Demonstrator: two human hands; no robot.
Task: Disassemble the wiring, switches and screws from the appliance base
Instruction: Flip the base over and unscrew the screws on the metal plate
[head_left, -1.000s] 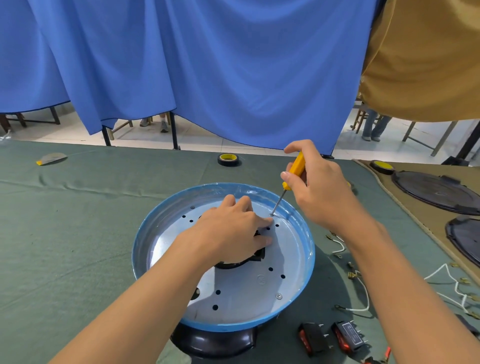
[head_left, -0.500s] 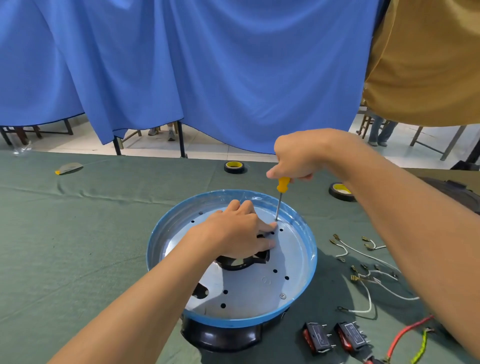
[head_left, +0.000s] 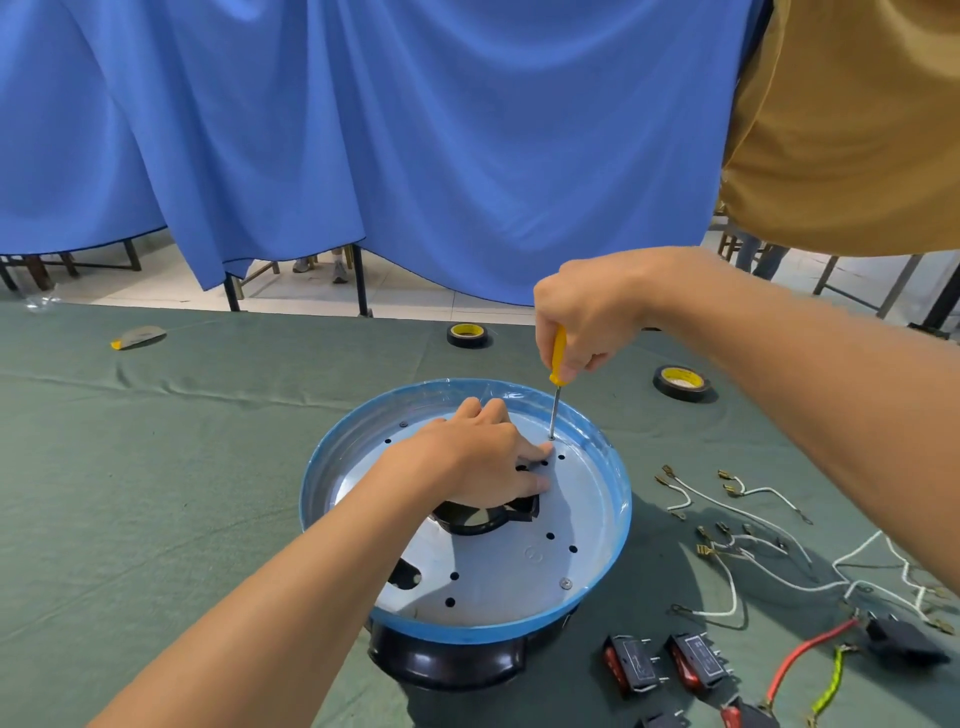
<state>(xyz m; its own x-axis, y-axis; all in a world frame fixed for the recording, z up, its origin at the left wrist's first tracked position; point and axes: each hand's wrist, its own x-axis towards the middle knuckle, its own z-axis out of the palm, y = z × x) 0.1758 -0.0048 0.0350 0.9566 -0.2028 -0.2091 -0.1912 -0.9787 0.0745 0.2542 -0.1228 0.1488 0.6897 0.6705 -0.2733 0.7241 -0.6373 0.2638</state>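
The appliance base (head_left: 597, 566), a round metal pan with a blue rim and black underside, sits on the green cloth. My left hand (head_left: 478, 457) lies flat inside it, over the black centre part (head_left: 483, 517), fingers stretched toward a screw. My right hand (head_left: 587, 312) grips a yellow-handled screwdriver (head_left: 557, 374) held upright, its tip on a screw (head_left: 550, 438) at the far side of the plate. Another screw (head_left: 565, 583) sits near the front rim. Two rocker switches (head_left: 662, 667) and white wires (head_left: 737, 545) lie loose to the right.
Two tape rolls (head_left: 468, 335) (head_left: 681, 383) lie behind the base. A red wire (head_left: 800, 654), a yellow-green wire (head_left: 831, 686) and a black connector (head_left: 904, 642) lie at the right front. A grey scrap (head_left: 139, 336) lies far left. Blue curtain hangs behind the table.
My right hand rose and turned the screwdriver from slanted to upright over the screw. The left hand stayed in the base. The view shifted, showing more wires at right.
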